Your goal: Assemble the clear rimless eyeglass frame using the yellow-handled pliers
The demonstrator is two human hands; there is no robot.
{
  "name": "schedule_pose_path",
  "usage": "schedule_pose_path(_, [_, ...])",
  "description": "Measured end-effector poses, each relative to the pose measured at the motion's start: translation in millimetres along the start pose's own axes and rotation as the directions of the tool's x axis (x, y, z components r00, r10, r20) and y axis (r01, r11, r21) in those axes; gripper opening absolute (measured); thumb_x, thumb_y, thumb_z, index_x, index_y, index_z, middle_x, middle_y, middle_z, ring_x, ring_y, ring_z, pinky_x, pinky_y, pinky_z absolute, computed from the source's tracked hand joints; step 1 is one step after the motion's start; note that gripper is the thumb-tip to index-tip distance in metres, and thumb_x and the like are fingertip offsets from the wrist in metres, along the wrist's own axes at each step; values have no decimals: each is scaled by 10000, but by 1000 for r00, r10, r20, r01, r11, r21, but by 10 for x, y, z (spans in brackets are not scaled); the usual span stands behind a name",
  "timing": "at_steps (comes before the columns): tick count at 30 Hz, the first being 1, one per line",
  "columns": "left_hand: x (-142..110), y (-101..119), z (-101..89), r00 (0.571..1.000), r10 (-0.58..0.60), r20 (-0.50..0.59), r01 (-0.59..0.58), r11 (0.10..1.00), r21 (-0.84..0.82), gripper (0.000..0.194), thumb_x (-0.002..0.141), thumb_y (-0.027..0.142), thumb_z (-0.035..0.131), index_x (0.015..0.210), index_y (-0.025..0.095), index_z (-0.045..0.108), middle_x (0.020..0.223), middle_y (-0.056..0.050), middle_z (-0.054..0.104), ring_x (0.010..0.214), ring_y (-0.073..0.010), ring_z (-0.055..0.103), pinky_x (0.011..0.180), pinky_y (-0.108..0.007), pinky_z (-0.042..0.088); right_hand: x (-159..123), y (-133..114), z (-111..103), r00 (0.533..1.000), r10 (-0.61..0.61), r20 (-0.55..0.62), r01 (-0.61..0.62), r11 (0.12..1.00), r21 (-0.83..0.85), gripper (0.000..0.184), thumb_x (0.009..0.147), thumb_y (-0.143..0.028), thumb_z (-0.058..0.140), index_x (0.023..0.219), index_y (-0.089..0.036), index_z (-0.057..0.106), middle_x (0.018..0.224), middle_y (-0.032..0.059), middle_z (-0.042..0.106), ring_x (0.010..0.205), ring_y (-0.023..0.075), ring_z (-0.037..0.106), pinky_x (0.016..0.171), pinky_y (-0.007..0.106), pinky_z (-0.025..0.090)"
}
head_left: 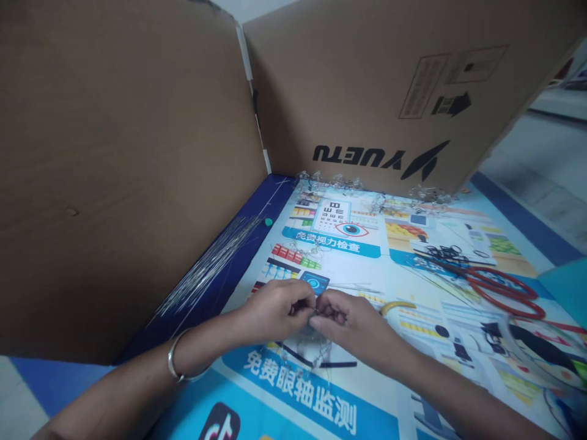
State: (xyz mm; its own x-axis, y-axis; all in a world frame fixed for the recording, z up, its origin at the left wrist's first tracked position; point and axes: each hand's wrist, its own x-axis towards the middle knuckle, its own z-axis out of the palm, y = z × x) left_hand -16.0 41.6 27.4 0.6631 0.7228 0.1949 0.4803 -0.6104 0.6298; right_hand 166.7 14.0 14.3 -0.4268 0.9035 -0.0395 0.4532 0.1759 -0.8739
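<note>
My left hand (279,308), with a silver bangle on its wrist, is closed in a pinch. Fingertip to fingertip with it, my right hand (343,315) pinches too. Between and below them hangs a thin wire loop with clear, bead-like bits (316,354); the exact spot gripped is hidden by the fingers. Under the loop, dark thin strips (338,365) lie on the printed sheet. Just behind my hands a few fine wires (351,286) rest on the sheet, and a curved yellow piece (398,305) lies beside my right wrist.
Cardboard panels (137,153) stand at left and back. A bundle of straight wires (211,263) lies along the left panel. Red-handled scissors (499,290) and black bands (447,255) sit at right. Clear wire pieces (431,194) line the back edge, near a small green lump (268,222).
</note>
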Motion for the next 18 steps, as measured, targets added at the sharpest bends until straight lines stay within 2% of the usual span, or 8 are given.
schedule_pose_path(4, [1,14,-7,995,-94,17,96,991,-96,64,743,114,506,734,155,554,644,23,545,584,-86,477,533,-203,345,14,29,31,996,-33,-81,21,991,-135,111,819,-259,511,720,-213,535,626,-48,579,585,112,520,527,218,337])
schedule_pose_path(6, [5,-11,-32,986,-141,83,156,963,-219,47,779,153,501,785,159,548,665,18,549,604,-93,492,550,-207,367,16,60,26,993,-61,-102,44,986,-159,110,830,-266,506,748,-224,566,647,-48,597,598,115,536,538,221,349])
schedule_pose_path(8, [8,-74,-66,976,-132,172,190,905,-381,69,806,196,503,855,157,534,720,4,555,651,-103,511,594,-221,399,12,84,16,989,-85,-122,66,986,-150,109,836,-266,502,796,-240,599,694,-44,623,624,118,557,559,224,372])
schedule_pose_path(10, [8,-175,-104,963,-56,264,193,824,-532,132,806,225,530,919,156,523,826,-24,568,735,-119,532,665,-246,423,7,98,8,986,-95,-139,78,990,-121,122,836,-260,500,847,-253,621,744,-37,647,648,123,576,576,226,394])
schedule_pose_path(14, [14,-398,-178,892,127,434,260,642,-722,326,793,304,587,1071,163,492,1080,-101,565,1032,-209,527,825,-323,423,-1,109,0,984,-89,-157,83,996,-46,175,834,-248,493,936,-271,634,832,-22,670,716,139,604,607,232,432])
schedule_pose_path(16, [25,-471,-213,857,200,475,294,568,-769,411,787,348,598,1133,160,481,1160,-128,545,1146,-249,474,933,-375,375,-3,106,-3,986,-61,-154,63,998,6,168,839,-256,488,920,-268,635,802,-24,665,715,138,604,606,231,442])
schedule_pose_path(18, [38,-510,-240,836,247,490,301,540,-786,460,787,350,600,1182,158,463,1216,-142,522,1199,-267,436,982,-401,340,-2,99,-5,989,-10,-149,20,998,65,149,840,-269,488,877,-258,632,744,-28,652,682,132,601,579,224,442])
